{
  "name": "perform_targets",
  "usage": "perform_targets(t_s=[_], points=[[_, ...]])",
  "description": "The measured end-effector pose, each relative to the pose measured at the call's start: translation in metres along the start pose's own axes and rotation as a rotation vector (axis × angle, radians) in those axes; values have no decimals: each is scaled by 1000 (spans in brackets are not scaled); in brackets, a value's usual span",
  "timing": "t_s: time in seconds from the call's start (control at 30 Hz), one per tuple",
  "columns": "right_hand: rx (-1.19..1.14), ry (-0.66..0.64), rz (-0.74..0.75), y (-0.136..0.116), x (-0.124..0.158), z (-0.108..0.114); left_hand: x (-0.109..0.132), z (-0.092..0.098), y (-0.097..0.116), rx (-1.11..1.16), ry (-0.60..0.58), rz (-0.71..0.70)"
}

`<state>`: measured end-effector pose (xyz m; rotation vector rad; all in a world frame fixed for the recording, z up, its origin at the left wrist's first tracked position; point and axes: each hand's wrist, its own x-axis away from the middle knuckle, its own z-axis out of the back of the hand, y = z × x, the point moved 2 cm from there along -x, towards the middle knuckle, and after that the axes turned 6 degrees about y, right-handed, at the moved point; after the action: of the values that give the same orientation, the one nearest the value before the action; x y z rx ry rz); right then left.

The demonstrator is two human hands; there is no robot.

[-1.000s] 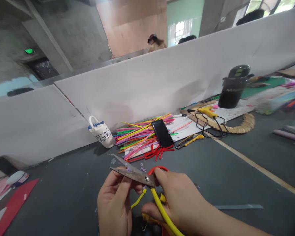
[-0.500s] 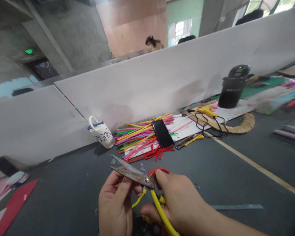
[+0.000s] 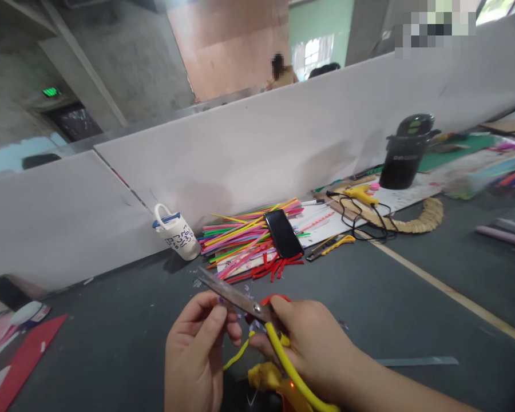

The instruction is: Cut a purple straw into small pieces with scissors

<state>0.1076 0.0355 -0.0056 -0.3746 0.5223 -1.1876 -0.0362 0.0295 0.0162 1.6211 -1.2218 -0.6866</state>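
My right hand (image 3: 309,337) is wrapped round the handles of a pair of scissors (image 3: 240,297), one handle yellow and one red. The blades are nearly together and point to the upper left. My left hand (image 3: 199,349) pinches a small purple piece (image 3: 221,300) just below the blades. Small purple scraps (image 3: 249,292) lie behind the scissors. A yellow strip (image 3: 238,355) hangs between the hands. Below it is a yellow glue gun (image 3: 266,376) with a small orange light, partly hidden by the scissors.
Coloured stems (image 3: 240,234) lie under a black phone (image 3: 284,233). Left of them stands a white cup (image 3: 178,237). Farther right are a yellow cutter (image 3: 337,245), another glue gun (image 3: 360,194) and a black bin (image 3: 401,160). A person (image 3: 285,77) is beyond the partition (image 3: 249,149).
The scissor blades have gone from spread to nearly closed. My left hand has shifted slightly left and down. More of the lower glue gun shows.
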Motion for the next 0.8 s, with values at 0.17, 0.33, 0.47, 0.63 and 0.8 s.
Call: perform_targets(t_s=[0.17,0.33,0.47,0.63,0.8], points=[[-1,7,23,-3,-2,7,1,-1,2,-10,-7,-24],[18,58,60,-3,-3,6,2,2,0,-66,-32,-96],[22,78,70,-1,0,5,3,4,-2,-203,-30,-133],[34,88,67,-2,1,4,4,4,-5,-233,30,-146],[59,110,67,-1,0,0,5,3,-5,-263,62,-147]])
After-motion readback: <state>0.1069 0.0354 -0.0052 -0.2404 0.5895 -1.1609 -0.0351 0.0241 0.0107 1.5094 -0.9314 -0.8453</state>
